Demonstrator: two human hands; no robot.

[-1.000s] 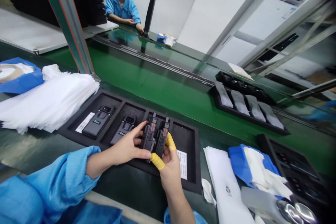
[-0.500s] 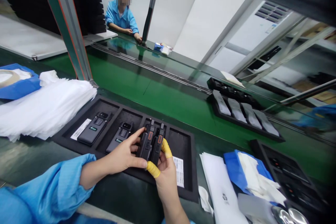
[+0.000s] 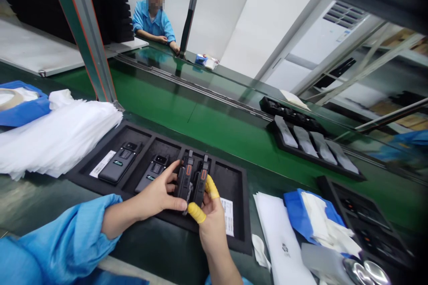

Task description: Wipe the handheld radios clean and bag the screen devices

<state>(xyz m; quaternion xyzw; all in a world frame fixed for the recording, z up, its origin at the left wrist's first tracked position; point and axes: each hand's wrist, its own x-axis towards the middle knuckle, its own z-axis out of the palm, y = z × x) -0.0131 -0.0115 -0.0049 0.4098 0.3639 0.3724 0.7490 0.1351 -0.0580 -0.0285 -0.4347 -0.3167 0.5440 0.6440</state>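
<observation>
Far tray (image 3: pixel 302 152) shifted right, radios (image 3: pixel 199 186) beside roomy compartment (image 3: pixel 230 181)

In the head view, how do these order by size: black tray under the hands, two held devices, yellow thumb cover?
Black tray
Left held device and right held device: alike, unranked
Yellow thumb cover

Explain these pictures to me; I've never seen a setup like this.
There is no machine: a person works by hand, and every picture comes from one camera worn on that person's head, looking forward and down. The left hand and right hand, the latter with yellow covers on its thumb and a finger, hold two slim black handheld devices with orange side markings. Below, a compartmented black tray lies on the dark green tabletop. Left of it sits a fanned stack of thin white sheets.
</observation>
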